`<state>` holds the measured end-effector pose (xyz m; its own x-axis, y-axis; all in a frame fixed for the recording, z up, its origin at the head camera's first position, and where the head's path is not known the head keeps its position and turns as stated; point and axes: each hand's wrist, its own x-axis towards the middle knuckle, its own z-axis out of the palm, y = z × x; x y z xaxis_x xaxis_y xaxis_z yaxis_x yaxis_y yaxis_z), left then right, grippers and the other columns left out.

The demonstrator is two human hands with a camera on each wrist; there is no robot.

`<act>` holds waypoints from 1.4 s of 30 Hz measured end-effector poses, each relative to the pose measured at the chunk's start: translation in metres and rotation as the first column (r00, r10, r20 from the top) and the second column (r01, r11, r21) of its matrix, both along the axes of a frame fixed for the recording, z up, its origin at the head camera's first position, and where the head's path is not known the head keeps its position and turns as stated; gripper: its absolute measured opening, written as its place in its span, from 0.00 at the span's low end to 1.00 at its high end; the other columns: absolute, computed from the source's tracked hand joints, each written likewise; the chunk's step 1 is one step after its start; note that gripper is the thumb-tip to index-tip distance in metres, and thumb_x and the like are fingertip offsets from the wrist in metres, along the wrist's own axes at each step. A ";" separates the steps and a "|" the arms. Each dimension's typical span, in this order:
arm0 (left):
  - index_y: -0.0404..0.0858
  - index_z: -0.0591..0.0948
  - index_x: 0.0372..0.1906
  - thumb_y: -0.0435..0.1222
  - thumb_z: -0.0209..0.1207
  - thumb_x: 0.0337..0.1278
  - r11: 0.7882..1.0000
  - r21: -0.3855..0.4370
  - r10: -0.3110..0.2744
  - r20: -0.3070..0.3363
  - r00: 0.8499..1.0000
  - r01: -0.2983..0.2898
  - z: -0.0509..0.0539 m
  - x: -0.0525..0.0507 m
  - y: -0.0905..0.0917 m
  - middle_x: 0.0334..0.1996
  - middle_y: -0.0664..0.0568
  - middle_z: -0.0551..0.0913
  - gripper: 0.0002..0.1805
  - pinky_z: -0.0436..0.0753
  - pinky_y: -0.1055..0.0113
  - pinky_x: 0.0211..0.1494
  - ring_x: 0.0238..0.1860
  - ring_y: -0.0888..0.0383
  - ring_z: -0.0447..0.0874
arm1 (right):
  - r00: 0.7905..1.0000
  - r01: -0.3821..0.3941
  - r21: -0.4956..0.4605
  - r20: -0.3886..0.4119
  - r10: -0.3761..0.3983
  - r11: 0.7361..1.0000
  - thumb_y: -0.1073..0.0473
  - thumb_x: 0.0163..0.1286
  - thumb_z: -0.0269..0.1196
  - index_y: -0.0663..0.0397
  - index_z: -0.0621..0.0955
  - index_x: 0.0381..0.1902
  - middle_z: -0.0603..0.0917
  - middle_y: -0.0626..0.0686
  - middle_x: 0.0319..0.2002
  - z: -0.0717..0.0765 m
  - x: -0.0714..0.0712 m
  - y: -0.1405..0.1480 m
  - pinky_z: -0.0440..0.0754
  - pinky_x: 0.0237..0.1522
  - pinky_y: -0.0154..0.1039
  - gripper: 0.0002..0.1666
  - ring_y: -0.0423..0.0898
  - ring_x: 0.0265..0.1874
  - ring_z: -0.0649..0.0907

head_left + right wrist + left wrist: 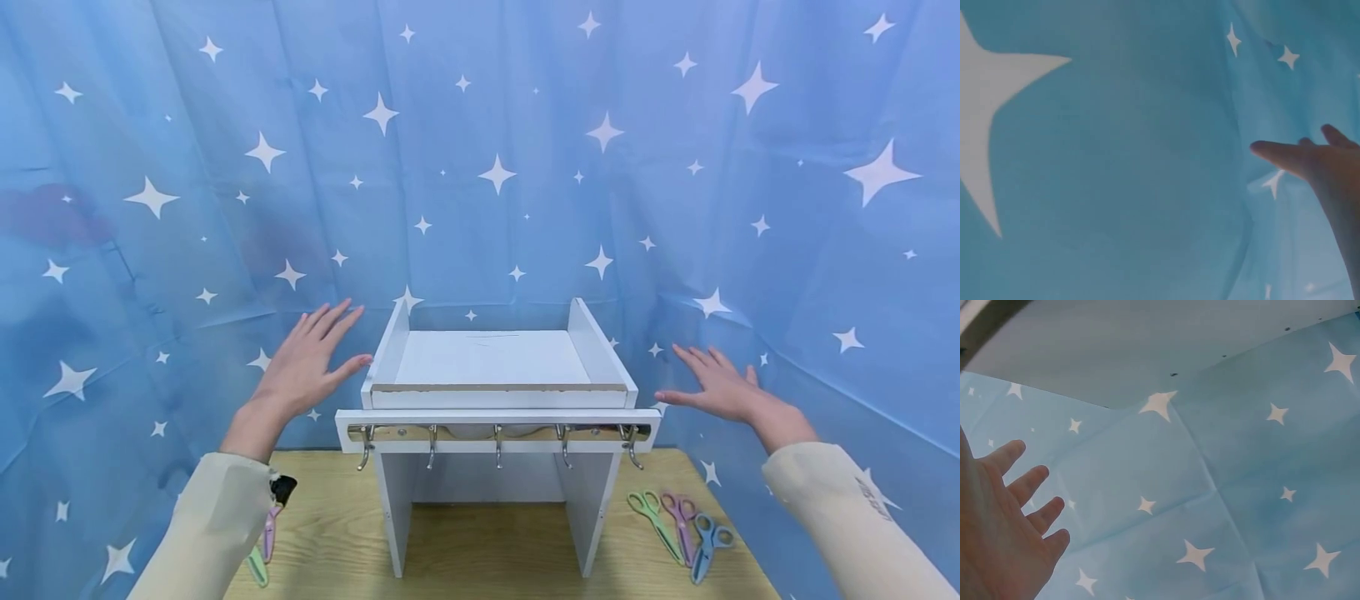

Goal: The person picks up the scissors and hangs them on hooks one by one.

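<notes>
Between my two hands, a white shelf (501, 400) stands upright on the wooden table, with a row of metal hooks (498, 446) along its front rail. Just left of its upper side panel, my left hand (307, 362) is raised with fingers spread, holding nothing. The left wrist view shows the same hand (1007, 525) with extended fingers below a white panel (1116, 350). To the right of the shelf, apart from it, my right hand (716, 383) hovers with fingers extended and nothing in it. Only part of that hand (1316, 159) shows in the right wrist view.
Green scissors (657, 525), purple scissors (681, 525) and blue scissors (707, 546) lie on the table (322, 517) at the right. More scissors (269, 533), one with a black part, are partly hidden by the left sleeve. A blue star-patterned curtain (480, 250) encloses the back and sides.
</notes>
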<state>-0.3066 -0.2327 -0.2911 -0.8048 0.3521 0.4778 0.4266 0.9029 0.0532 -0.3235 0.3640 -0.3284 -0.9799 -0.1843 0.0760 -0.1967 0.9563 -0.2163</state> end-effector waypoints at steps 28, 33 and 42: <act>0.52 0.54 0.80 0.60 0.51 0.68 0.974 -0.078 -0.210 0.053 0.976 0.214 0.032 0.035 0.050 0.80 0.52 0.56 0.41 0.46 0.48 0.84 0.81 0.48 0.50 | 0.994 -0.112 -0.055 -0.012 0.112 0.992 0.35 0.67 0.61 0.70 0.59 0.75 0.59 0.79 0.70 -0.036 0.001 0.008 0.56 0.63 0.82 0.54 0.82 0.68 0.57; 0.53 0.55 0.80 0.59 0.49 0.71 0.965 -0.083 -0.242 0.076 0.967 0.248 0.030 0.037 0.056 0.80 0.54 0.55 0.39 0.46 0.49 0.85 0.81 0.48 0.50 | 0.994 -0.113 -0.056 -0.008 0.113 0.992 0.34 0.67 0.61 0.69 0.61 0.74 0.62 0.77 0.70 -0.041 0.003 0.007 0.62 0.63 0.79 0.54 0.79 0.67 0.63; 0.54 0.58 0.79 0.54 0.48 0.74 0.946 -0.098 -0.297 0.110 0.948 0.308 0.023 0.036 0.062 0.80 0.54 0.56 0.34 0.50 0.50 0.84 0.80 0.47 0.52 | 0.994 -0.113 -0.051 -0.002 0.113 0.992 0.34 0.66 0.62 0.69 0.63 0.73 0.64 0.77 0.69 -0.050 0.003 0.006 0.67 0.62 0.76 0.54 0.78 0.66 0.66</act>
